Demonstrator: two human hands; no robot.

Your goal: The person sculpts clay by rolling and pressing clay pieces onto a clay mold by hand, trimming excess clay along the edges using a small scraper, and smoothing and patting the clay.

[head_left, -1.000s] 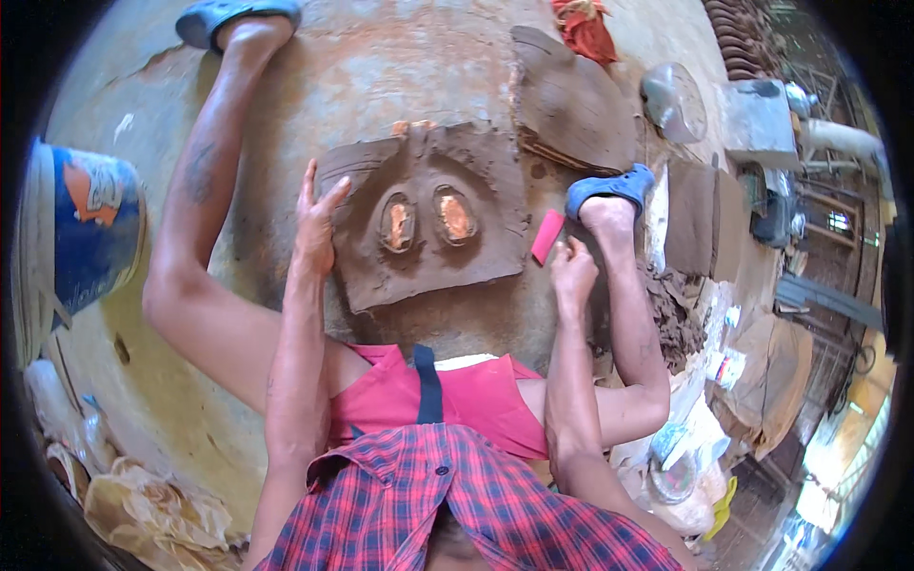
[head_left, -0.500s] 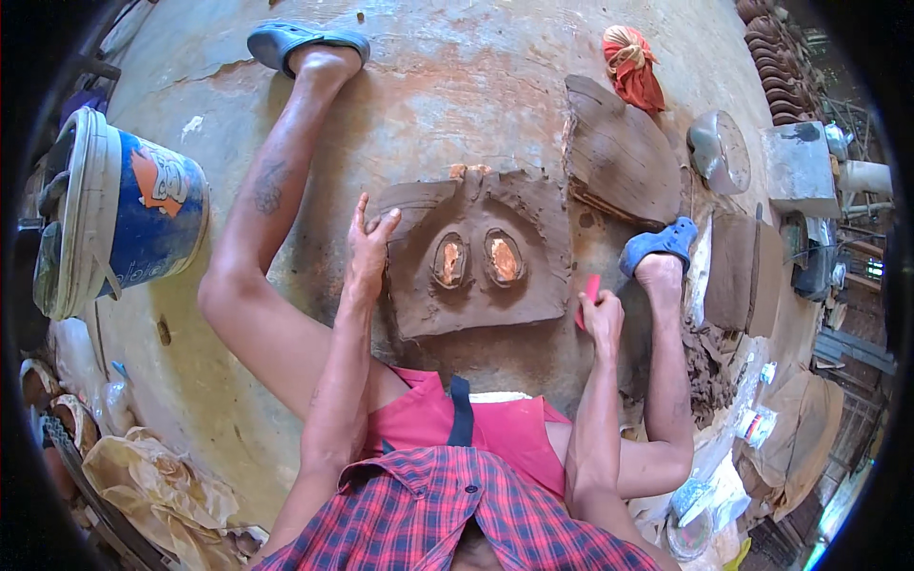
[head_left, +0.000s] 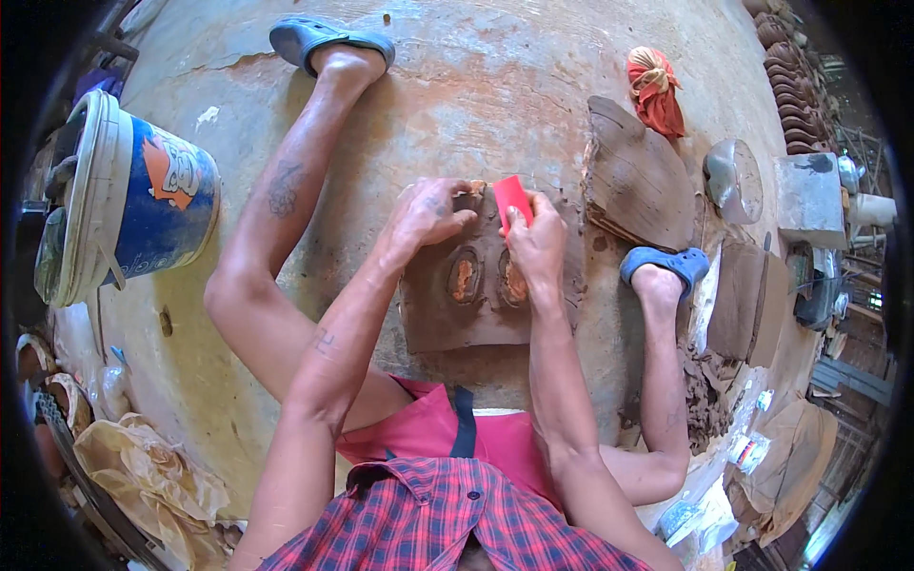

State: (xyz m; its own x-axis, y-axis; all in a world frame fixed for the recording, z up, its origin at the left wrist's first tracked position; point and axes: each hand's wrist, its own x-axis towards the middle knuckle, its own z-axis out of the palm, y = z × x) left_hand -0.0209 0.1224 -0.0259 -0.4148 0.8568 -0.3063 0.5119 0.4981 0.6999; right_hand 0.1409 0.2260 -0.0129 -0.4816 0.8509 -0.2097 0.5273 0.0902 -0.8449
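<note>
A brown wet clay slab (head_left: pixel 433 328) lies on the floor between my legs. Two oval openings are cut through it, each with a raised rim and reddish surface showing inside. My right hand (head_left: pixel 539 243) grips a flat red scraper (head_left: pixel 511 202) between thumb and fingers, above the slab's far part. Over its far left part is my left hand (head_left: pixel 426 217), thumb and fingers apart and reaching toward the slab's far edge. The hand and forearm cover some of the clay there, so contact of the fingertips cannot be made out.
Stacked clay sheets (head_left: pixel 638 176) lie at the far right, beside a red cloth bundle (head_left: pixel 655 93) and a metal bowl (head_left: pixel 733 181). A blue and white bucket (head_left: pixel 152 205) stands on the left. More clay slabs (head_left: pixel 738 300) and clay scraps (head_left: pixel 703 400) are beyond my right foot.
Both hands have moved from the slab's sides to over its far part. The red scraper has come up and left with my right hand. The view has shifted slightly.
</note>
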